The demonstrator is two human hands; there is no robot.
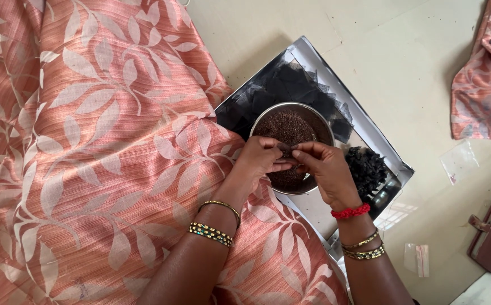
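Hands pinched together on small dark piece: left hand (pixel 259 161), right hand (pixel 327 169), over steel bowl (pixel 324 121) of brown seeds (pixel 287 127). Finished black bundles (pixel 365 168) piled in tray (pixel 369 127); stack of black net squares (pixel 290 85) left unused.

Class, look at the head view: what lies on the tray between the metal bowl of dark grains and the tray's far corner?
Squares of black netting lie heaped there, between the bowl and the tray's far corner.

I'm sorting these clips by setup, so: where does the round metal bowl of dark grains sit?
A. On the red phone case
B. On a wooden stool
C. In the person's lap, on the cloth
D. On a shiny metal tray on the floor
D: the bowl rests on the tray, beside black net pieces, under both hands.
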